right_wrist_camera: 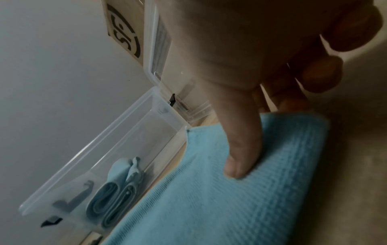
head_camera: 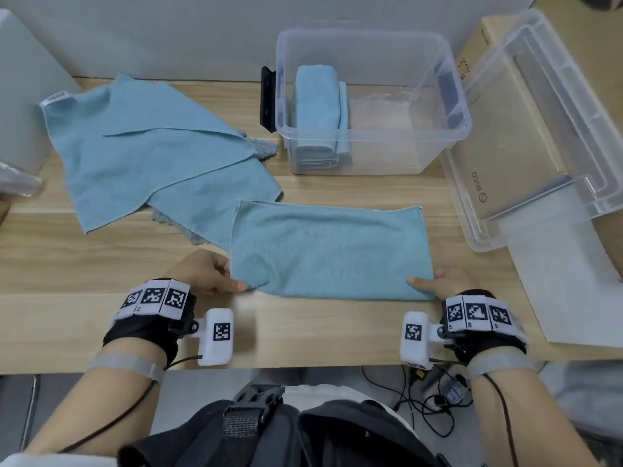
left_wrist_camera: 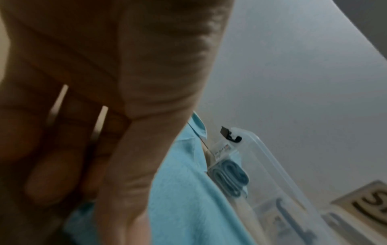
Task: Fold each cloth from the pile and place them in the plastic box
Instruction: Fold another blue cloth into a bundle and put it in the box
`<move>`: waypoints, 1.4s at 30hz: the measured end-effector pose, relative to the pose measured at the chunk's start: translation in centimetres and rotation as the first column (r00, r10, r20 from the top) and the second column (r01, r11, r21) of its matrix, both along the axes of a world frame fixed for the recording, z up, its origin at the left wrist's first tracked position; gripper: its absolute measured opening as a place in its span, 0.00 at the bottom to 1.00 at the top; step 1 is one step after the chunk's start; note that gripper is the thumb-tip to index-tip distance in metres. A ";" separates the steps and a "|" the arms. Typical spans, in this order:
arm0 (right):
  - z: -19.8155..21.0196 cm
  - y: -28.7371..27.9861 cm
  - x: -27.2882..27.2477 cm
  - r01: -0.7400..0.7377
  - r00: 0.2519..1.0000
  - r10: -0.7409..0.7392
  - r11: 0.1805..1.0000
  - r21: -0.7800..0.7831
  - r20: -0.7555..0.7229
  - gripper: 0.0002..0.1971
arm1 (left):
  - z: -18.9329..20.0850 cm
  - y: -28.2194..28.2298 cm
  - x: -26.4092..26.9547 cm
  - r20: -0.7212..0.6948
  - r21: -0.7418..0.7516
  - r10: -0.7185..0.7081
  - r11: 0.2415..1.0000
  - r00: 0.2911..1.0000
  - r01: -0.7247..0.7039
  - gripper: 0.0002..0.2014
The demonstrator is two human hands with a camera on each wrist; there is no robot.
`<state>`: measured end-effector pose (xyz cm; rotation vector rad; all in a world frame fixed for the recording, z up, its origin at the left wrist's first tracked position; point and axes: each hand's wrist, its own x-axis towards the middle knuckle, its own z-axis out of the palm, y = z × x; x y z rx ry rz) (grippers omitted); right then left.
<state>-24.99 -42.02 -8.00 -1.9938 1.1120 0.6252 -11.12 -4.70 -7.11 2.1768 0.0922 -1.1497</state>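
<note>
A light blue cloth (head_camera: 328, 252) lies folded in half on the wooden table, long side left to right. My left hand (head_camera: 215, 274) pinches its near left corner, thumb on top. My right hand (head_camera: 441, 281) pinches the near right corner; in the right wrist view the thumb (right_wrist_camera: 240, 149) presses on the cloth (right_wrist_camera: 220, 199) with fingers under its edge. The clear plastic box (head_camera: 448, 136) stands at the back with folded blue cloths (head_camera: 318, 112) standing at its left end. The pile of unfolded blue cloths (head_camera: 141, 150) lies at the back left.
The box's clear lid (head_camera: 539, 136) leans on a cardboard carton (head_camera: 505, 79) at the right. A black latch (head_camera: 268, 99) sticks out on the box's left side. A grey object (head_camera: 23, 106) stands at the far left. Cables (head_camera: 428, 399) hang below the table's front edge.
</note>
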 end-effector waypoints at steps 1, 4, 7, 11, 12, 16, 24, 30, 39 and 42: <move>0.2 0.0 -0.2 -0.041 0.999 0.040 0.999 -0.025 -0.024 0.13 | -0.1 0.1 0.0 0.026 0.026 -0.032 0.999 0.999 0.031 0.11; 0.9 -0.1 -0.3 -0.122 0.990 0.115 0.989 -0.087 -0.083 0.19 | 0.0 0.0 0.0 0.072 0.100 -0.049 0.994 0.996 0.041 0.14; 1.2 -0.6 -0.2 -0.170 0.978 0.143 0.970 -0.173 -0.155 0.23 | 0.3 0.0 0.0 0.024 0.138 -0.060 0.989 0.998 0.056 0.17; 1.0 -0.9 -0.1 -0.237 0.949 0.188 0.955 -0.180 -0.252 0.23 | 0.9 -0.5 -0.3 -0.134 0.167 -0.146 0.972 0.980 0.168 0.15; 1.1 -0.9 0.0 -0.246 0.947 0.195 0.951 -0.185 -0.255 0.22 | 1.1 -0.7 -0.4 -0.151 0.160 -0.149 0.972 0.977 0.173 0.16; 2.0 -0.5 1.6 -0.141 0.990 0.130 0.960 -0.241 -0.063 0.16 | 1.2 -0.8 0.7 -0.036 0.137 -0.070 0.988 0.997 0.074 0.17; 0.3 2.1 7.2 0.098 0.947 0.000 0.952 -0.289 0.321 0.26 | -0.4 -3.2 3.1 0.223 -0.203 0.372 0.922 0.901 -0.330 0.11; -1.8 1.4 7.8 0.300 0.903 -0.200 0.927 -0.225 0.381 0.17 | -1.9 -3.6 3.6 0.278 -0.265 0.449 0.885 0.849 -0.382 0.11; -1.6 1.0 8.4 0.314 0.910 -0.205 0.908 -0.278 0.360 0.06 | -2.4 -3.6 4.0 0.240 -0.286 0.511 0.850 0.825 -0.443 0.11; -1.7 1.0 8.6 0.326 0.917 -0.222 0.897 -0.299 0.333 0.05 | -2.7 -3.8 4.2 0.271 -0.246 0.517 0.853 0.812 -0.461 0.11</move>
